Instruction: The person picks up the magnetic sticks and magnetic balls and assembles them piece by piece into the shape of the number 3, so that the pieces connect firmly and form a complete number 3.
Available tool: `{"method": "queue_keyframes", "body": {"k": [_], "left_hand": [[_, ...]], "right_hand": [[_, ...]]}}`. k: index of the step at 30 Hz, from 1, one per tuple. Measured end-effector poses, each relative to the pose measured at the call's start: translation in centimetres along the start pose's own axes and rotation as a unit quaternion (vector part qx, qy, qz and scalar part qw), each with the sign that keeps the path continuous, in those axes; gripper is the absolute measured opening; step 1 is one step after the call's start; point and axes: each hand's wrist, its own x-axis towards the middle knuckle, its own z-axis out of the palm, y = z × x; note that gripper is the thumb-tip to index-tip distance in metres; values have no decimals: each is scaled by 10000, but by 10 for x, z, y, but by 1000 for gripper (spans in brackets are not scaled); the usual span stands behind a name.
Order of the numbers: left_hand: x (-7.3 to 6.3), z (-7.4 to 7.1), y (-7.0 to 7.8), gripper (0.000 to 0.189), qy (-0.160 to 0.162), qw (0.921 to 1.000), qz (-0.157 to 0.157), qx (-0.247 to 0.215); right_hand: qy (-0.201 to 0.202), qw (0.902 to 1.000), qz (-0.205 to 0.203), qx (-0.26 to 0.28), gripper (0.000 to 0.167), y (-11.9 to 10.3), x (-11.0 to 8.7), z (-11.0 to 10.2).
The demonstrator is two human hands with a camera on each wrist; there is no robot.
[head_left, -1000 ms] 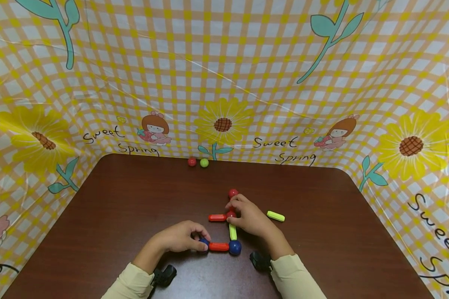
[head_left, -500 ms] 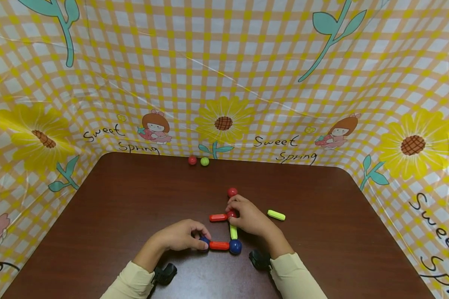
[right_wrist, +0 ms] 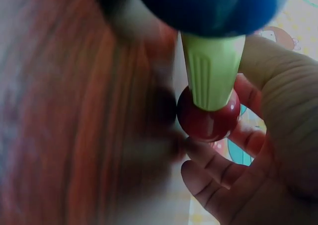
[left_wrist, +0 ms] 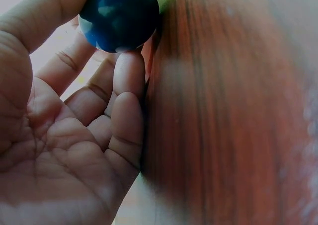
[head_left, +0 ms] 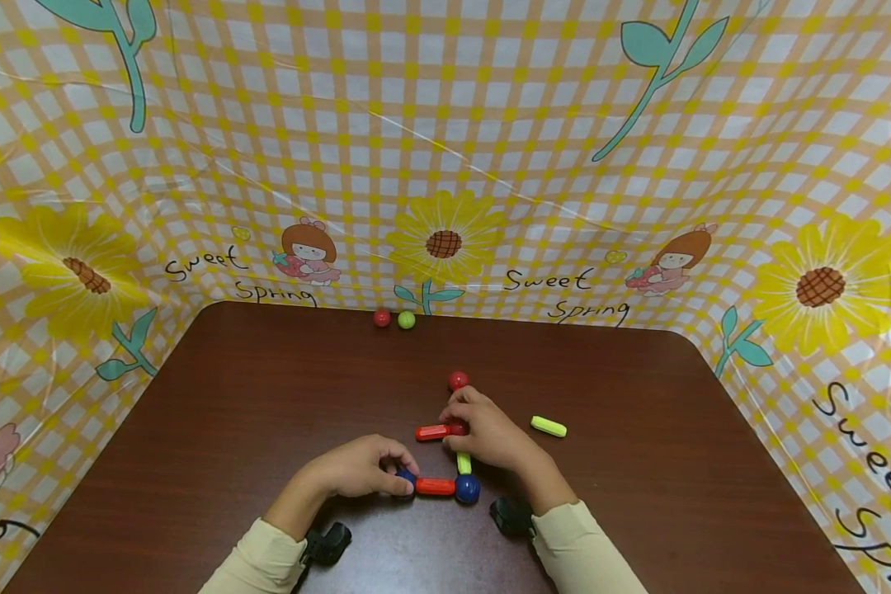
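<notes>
Magnetic sticks and balls lie joined on the table. My left hand [head_left: 356,469] pinches a blue ball [left_wrist: 119,19] at the left end of a red stick [head_left: 436,487]. At that stick's other end sits a second blue ball [head_left: 467,488], from which a yellow-green stick [right_wrist: 211,71] runs to a red ball [right_wrist: 208,123]. The thumb and fingers of my right hand [head_left: 488,429] grip this red ball, partly covering it in the head view. Another red stick [head_left: 431,433] points left from it. Beyond my right fingers is a farther red ball [head_left: 457,380]; whatever lies between is hidden.
A loose yellow-green stick [head_left: 549,426] lies right of my right hand. At the table's back edge are a small red ball [head_left: 382,318] and a green ball [head_left: 406,320]. A checked cloth [head_left: 445,124] surrounds the dark wooden table [head_left: 267,371].
My right hand has shifted slightly left, covering more of the red ball it grips. The farther red ball has moved a little left with it. My left hand stays put.
</notes>
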Motion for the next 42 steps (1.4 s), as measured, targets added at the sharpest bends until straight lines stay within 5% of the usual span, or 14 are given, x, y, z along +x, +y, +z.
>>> {"method": "queue_keyframes", "body": {"k": [42], "left_hand": [[-1,0,3,13,25,10000,-32,71]], "right_hand": [[232,9997,-95,66,11,-4,1,2]]}}
